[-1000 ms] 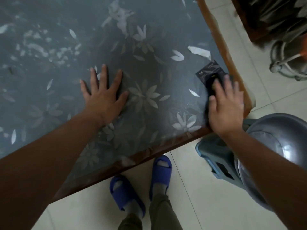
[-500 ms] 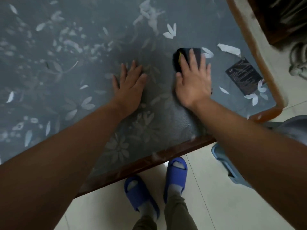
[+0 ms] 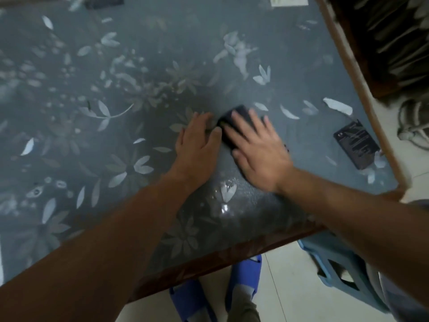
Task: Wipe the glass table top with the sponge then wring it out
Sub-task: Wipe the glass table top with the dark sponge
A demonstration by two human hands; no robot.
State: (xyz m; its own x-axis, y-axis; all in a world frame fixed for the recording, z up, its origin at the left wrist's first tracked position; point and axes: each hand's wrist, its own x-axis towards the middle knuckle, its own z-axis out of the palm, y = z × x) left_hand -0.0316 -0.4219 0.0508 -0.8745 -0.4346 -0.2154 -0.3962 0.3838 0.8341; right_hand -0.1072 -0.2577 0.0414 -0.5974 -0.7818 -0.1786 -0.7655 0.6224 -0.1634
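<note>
The glass table top [image 3: 116, 135] is grey-blue with a pale leaf and flower pattern and a brown wooden rim. A dark sponge [image 3: 236, 117] lies flat on it near the middle. My right hand [image 3: 257, 149] presses down on the sponge with straight, spread fingers, covering most of it. My left hand [image 3: 197, 145] rests flat on the glass just left of the sponge, its fingertips almost touching it. Wet streaks [image 3: 225, 205] shine on the glass in front of both hands.
A black card [image 3: 356, 144] lies near the table's right edge, with a white scrap [image 3: 337, 105] beyond it. A blue plastic stool [image 3: 334, 273] stands on the tiled floor at the lower right. My feet in blue slippers [image 3: 243, 291] stand below the front edge.
My right hand has slid the sponge leftward from the table's right edge to the middle, up against my left hand. My left hand stays flat on the glass.
</note>
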